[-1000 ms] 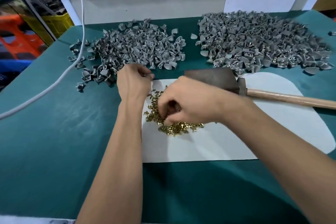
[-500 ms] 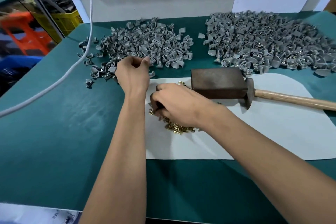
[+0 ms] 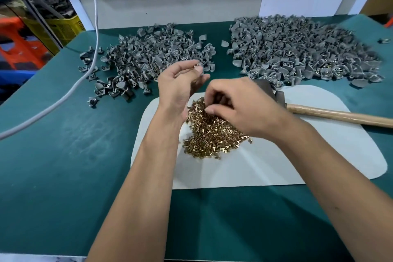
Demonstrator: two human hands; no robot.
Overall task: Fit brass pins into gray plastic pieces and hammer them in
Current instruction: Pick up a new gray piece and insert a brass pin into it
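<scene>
My left fingers (image 3: 196,68) pinch small gray plastic piece (image 3: 199,65), raised mid-frame, above upper edge of heap of short brass pins (image 3: 209,132). My right hand (image 3: 236,106) curled, fingertips down in heap; whether pin held, cannot tell. Piece lies up-left of right hand, close. Wooden-handled hammer (image 3: 340,116) right, untouched.
</scene>
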